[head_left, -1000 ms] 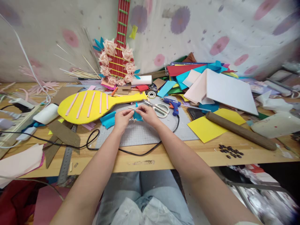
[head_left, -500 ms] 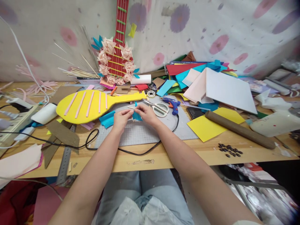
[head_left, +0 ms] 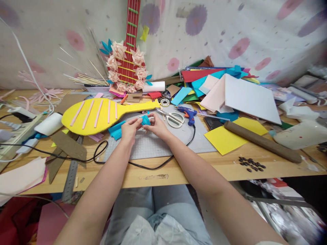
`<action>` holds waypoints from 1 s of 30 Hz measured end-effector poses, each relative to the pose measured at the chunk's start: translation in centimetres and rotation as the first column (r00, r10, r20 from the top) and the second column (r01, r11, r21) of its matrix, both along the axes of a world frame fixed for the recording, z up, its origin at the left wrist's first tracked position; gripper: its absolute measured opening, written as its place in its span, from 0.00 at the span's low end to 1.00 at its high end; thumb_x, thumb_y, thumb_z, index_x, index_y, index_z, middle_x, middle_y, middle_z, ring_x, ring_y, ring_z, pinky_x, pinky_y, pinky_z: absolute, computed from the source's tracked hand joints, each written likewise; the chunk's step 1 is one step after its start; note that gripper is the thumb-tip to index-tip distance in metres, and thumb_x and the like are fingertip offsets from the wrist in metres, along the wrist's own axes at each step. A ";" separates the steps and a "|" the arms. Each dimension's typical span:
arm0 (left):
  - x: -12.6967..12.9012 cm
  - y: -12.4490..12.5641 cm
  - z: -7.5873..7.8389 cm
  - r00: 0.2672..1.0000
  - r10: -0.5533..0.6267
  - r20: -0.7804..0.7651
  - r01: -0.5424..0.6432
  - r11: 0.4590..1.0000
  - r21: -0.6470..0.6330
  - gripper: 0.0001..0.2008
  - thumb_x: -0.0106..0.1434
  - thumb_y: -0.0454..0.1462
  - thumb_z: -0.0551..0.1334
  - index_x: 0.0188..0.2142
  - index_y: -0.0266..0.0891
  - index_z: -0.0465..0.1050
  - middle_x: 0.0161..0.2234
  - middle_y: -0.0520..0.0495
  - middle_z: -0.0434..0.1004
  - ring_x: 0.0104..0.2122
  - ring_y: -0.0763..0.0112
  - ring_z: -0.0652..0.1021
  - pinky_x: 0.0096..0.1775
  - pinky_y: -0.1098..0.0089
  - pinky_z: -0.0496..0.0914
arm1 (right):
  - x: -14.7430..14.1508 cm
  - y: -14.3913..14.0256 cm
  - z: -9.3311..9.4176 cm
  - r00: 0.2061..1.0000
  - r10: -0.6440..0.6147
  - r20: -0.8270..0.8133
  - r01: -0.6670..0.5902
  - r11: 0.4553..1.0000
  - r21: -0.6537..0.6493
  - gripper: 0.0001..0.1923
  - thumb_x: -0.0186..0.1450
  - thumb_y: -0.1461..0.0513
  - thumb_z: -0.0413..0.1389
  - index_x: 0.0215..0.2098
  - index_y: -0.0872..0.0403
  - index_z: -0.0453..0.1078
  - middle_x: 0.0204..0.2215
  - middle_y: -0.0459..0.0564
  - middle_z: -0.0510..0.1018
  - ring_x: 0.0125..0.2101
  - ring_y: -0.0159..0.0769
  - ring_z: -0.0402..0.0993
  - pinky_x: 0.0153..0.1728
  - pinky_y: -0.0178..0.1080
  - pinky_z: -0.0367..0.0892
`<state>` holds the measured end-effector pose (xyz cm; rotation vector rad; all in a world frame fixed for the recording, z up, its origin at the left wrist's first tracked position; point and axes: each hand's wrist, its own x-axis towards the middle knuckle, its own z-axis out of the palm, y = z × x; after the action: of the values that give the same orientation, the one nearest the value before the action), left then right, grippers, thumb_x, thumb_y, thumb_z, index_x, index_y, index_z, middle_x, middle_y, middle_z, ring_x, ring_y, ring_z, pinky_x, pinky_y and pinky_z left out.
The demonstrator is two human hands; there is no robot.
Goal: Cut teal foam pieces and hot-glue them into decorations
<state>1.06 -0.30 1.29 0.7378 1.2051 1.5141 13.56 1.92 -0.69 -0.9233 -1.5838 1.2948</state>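
Observation:
My left hand (head_left: 130, 128) and my right hand (head_left: 156, 125) meet over the grey cutting mat (head_left: 150, 146). Between their fingertips is a small piece of blue crepe paper (head_left: 145, 120), pinched from both sides. More blue crepe paper (head_left: 116, 130) lies folded just left of my left hand. White-handled scissors (head_left: 175, 119) rest to the right of my right hand, close to a blue glue gun (head_left: 188, 114). Behind my hands lies a yellow lute-shaped cutout (head_left: 95, 115) with pink strips across it.
A red paper instrument with pale flowers (head_left: 129, 68) leans at the back. Coloured sheets and a white board (head_left: 251, 98) are heaped at the right. A brown roll (head_left: 262, 141), yellow paper (head_left: 217, 139) and dark beads (head_left: 251, 164) lie in front. A black cord (head_left: 150, 167) crosses the mat's front edge.
The blue crepe paper has come up between my fingertips, where it was lower behind them before. The thin pale stick at my fingertips no longer shows there. My hands stay in about the same place.

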 end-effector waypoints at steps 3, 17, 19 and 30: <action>0.0 0.0 -0.1 1.000 -0.009 -0.004 0.009 1.000 -0.007 0.20 0.32 0.41 0.73 0.24 0.32 0.74 0.20 0.50 0.74 0.22 0.74 0.73 0.35 0.67 0.70 | -0.2 0.1 -0.2 0.998 -0.050 0.031 0.052 0.998 -0.043 0.21 0.50 0.62 0.58 0.38 0.51 0.53 0.20 0.36 0.71 0.20 0.29 0.70 0.25 0.35 0.66; -0.2 0.1 -0.6 0.991 -0.134 -0.023 0.134 0.991 0.007 0.19 0.36 0.38 0.71 0.29 0.32 0.75 0.25 0.47 0.77 0.25 0.71 0.76 0.37 0.66 0.70 | 0.7 0.5 -0.2 0.972 -0.141 0.186 0.140 0.990 0.017 0.20 0.50 0.62 0.58 0.38 0.51 0.54 0.17 0.35 0.69 0.19 0.30 0.70 0.24 0.34 0.64; -0.1 0.1 -0.7 0.993 -0.108 -0.045 0.109 0.994 0.021 0.18 0.36 0.39 0.71 0.28 0.32 0.74 0.23 0.48 0.76 0.25 0.71 0.76 0.36 0.66 0.70 | 0.7 0.4 -0.2 0.979 -0.125 0.162 0.124 0.992 0.019 0.21 0.50 0.62 0.58 0.39 0.51 0.55 0.18 0.35 0.70 0.20 0.30 0.70 0.25 0.34 0.65; -0.1 0.3 -0.7 0.995 -0.052 -0.089 0.053 0.998 0.014 0.18 0.37 0.41 0.70 0.28 0.33 0.75 0.22 0.48 0.75 0.26 0.69 0.76 0.36 0.66 0.70 | 0.3 0.1 -0.6 0.998 -0.059 0.037 0.059 0.998 0.006 0.21 0.51 0.60 0.58 0.41 0.51 0.56 0.21 0.38 0.71 0.22 0.29 0.70 0.28 0.35 0.66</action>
<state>0.92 -0.02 0.59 0.8487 1.2309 1.4622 13.85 2.01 -1.25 -0.9888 -1.5764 1.2386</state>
